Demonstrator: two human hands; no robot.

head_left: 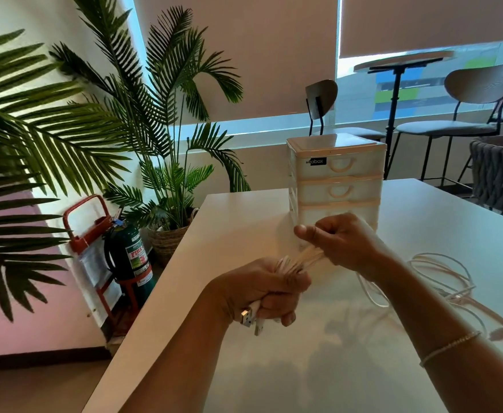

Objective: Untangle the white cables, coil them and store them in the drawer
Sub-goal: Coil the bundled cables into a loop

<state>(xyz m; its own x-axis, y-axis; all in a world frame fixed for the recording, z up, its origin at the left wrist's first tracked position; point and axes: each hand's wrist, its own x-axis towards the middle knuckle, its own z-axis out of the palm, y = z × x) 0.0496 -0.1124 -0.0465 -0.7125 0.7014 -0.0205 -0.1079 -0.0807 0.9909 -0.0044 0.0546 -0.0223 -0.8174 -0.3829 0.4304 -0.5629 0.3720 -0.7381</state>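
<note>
1. Head view: white table (pixel 318 368) in a room with palms (pixel 65 129), chairs and a fire extinguisher (pixel 131 254).
2. Drawer unit (pixel 336 180) at the far edge, all visible drawers closed.
3. Loose cable (pixel 441 281) lies tangled on the table to the right.
4. Left hand (pixel 262 296) grip clenched on the coiled cable bundle (pixel 298 263); right hand (pixel 342 239) pinches its strands.
5. Risk: loops may slip and spring open; USB plugs (pixel 251 318) hang free and could snag.
</note>
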